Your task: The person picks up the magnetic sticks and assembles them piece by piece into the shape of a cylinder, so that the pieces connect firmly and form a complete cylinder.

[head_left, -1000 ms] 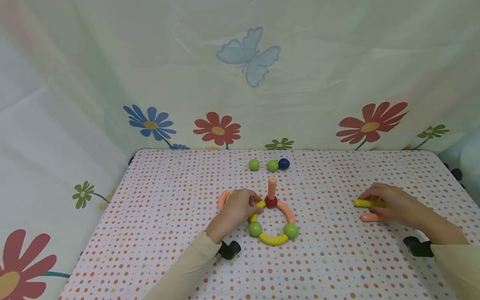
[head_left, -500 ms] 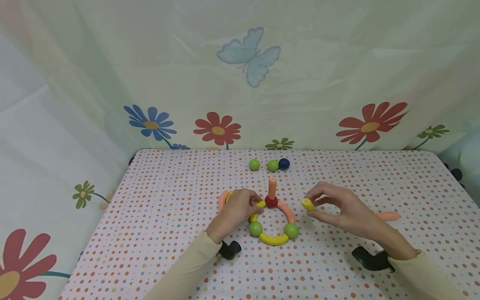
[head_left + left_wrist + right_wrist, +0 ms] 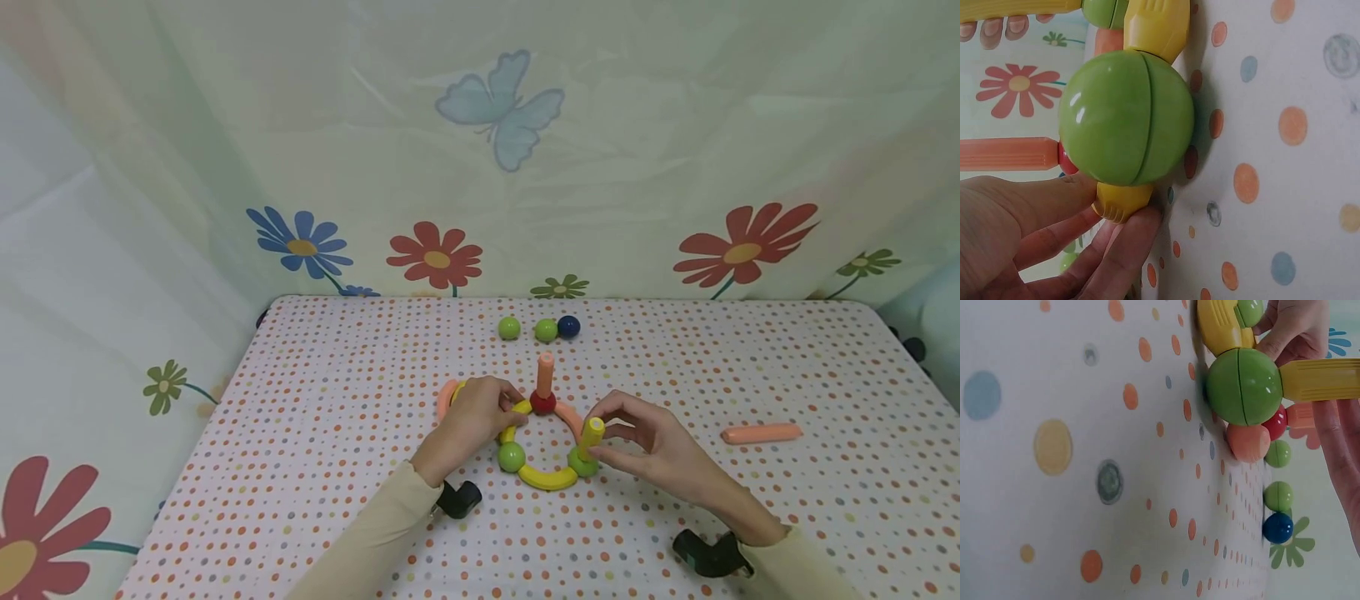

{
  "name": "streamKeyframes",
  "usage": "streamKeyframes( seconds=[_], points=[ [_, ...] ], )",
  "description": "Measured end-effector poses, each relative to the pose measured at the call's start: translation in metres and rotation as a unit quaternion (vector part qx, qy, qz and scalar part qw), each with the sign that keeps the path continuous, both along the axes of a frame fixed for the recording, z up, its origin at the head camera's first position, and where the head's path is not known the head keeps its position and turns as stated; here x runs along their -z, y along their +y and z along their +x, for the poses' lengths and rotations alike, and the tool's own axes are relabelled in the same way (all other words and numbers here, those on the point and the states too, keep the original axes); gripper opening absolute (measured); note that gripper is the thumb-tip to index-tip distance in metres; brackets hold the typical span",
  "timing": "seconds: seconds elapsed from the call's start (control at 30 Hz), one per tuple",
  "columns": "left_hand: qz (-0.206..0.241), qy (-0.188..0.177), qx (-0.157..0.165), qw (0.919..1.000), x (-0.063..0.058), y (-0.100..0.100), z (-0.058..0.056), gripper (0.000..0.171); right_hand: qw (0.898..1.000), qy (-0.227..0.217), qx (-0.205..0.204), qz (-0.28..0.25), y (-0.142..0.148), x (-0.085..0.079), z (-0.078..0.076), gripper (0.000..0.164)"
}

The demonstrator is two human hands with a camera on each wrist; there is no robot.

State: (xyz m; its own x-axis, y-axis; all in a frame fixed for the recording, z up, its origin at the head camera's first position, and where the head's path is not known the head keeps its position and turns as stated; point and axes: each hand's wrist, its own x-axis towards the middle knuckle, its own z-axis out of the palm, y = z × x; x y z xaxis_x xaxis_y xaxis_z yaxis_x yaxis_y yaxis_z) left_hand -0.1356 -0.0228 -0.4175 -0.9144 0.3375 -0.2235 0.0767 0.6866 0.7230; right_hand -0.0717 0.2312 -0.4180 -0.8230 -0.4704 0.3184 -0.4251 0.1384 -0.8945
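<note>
The grip of the right hand point(image 3: 652, 442) pinches a yellow stick point(image 3: 592, 437), which stands nearly upright and touches the top of the right green ball point(image 3: 583, 464). This ball belongs to a ring point(image 3: 547, 479), which lies on the dotted counter point(image 3: 337, 358). The left hand point(image 3: 471, 412) pinches a yellow curved piece point(image 3: 507, 434) of the same ring, between the left green ball point(image 3: 512, 457) and the red ball point(image 3: 543, 403). One orange stick point(image 3: 761, 433) lies well apart, at the right.

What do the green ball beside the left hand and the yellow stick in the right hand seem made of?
Green ball: probably hard plastic, glossy, given its sharp white highlights and seam line. Yellow stick: likely plastic, satin-looking, with moulded-looking ridges.
</note>
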Motion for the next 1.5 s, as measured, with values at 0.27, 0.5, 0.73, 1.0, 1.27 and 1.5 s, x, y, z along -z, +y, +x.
streamKeyframes(
  seconds=[0.27,0.5,0.73,1.0,1.27,1.5],
  points=[
    [0.003,-0.003,-0.001,1.0000,0.000,0.000,0.000,0.021,1.000,-0.004,0.005,0.020,0.002,-0.003,0.001,0.037],
    [-0.002,-0.003,-0.003,1.0000,-0.001,0.000,0.000,0.021,0.992,0.020,0.062,0.109,0.026,-0.011,0.008,0.042],
    [-0.002,-0.008,-0.006,1.0000,0.000,0.000,0.001,0.021,0.946,0.123,0.160,0.252,0.084,-0.003,0.014,0.055],
    [0.006,-0.008,-0.006,0.9999,0.000,0.000,0.002,0.021,0.881,0.139,0.238,0.386,0.145,0.008,0.025,0.053],
    [0.013,-0.010,-0.002,0.9999,0.001,-0.001,0.001,0.019,0.869,0.072,0.241,0.427,0.167,0.020,0.023,0.036],
    [0.022,0.000,0.000,0.9998,0.002,-0.002,0.001,0.018,0.871,0.052,0.221,0.436,0.158,0.016,0.013,0.024]
  ],
)
